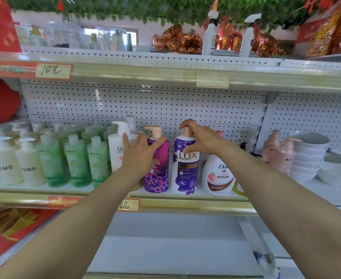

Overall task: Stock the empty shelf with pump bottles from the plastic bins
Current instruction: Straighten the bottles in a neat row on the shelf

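The step in hand looks like setting and squaring up a bottle in the row on the shelf (205,206). The right hand (202,140) pinches the white and purple bottle (185,174), which stands upright near the shelf's front edge: the forefinger hooks over the pump top and the thumb presses the body just above the label. The left hand (140,157) lies spread on the magenta bottle (158,174) just to the left, fingers nearly straight and thumb across its shoulder, steadying rather than gripping. The two bottles stand close but apart. Next, I judge, the right hand must let go without tipping the bottle, label left facing out, and then go for more stock; no bins are in view. Counted: two purple flowered bottles; two white pump bottles (117,154) left of them, one behind the other; one peach-label bottle (217,178) to the right, with a yellow one half hidden beside it; two pink bottles (280,154) farther right; three green bottles (77,164) in the near row with more behind; at least three cream bottles (28,168) far left.
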Demonstrator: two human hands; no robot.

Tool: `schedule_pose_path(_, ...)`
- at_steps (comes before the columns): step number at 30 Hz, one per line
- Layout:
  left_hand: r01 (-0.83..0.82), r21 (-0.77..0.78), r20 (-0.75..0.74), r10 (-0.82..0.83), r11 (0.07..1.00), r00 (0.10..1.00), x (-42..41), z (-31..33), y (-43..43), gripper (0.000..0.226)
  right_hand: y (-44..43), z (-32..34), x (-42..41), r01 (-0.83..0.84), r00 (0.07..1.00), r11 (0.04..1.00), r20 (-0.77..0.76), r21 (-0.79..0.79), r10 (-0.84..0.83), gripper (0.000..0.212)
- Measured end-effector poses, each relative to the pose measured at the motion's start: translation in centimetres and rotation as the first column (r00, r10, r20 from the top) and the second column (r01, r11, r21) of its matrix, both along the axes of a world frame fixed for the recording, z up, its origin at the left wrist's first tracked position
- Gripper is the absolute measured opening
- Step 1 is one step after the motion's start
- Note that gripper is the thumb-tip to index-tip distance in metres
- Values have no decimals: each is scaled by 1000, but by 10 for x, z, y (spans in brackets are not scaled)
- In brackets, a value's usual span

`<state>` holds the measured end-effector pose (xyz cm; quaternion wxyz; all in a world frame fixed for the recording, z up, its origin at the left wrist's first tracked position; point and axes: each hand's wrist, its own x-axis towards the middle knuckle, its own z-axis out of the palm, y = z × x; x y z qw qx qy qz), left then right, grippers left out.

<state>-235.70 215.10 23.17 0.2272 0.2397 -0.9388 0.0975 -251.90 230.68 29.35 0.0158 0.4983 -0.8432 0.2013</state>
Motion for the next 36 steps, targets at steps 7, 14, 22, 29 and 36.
schedule_pose_path(7,-5,19,5,4,1000,1000,-3,-1,7,87,17,-1,1,-37,998,994,44,-104,41,89)
schedule_pose_path(14,39,39,-280,-26,998,960,-22,-15,42,73,76,2,-37,164,986,947,33,-275,-161,84)
schedule_pose_path(22,-60,98,-404,95,993,910,-18,-26,55,72,99,-40,-49,122,978,977,191,-172,-88,84)
schedule_pose_path(29,247,34,-306,-225,968,925,-39,-21,79,74,95,-48,-44,120,993,983,19,-142,-118,84)
schedule_pose_path(36,199,74,-218,-179,977,959,-54,-18,80,83,89,-52,-53,166,984,981,-52,-100,-172,85)
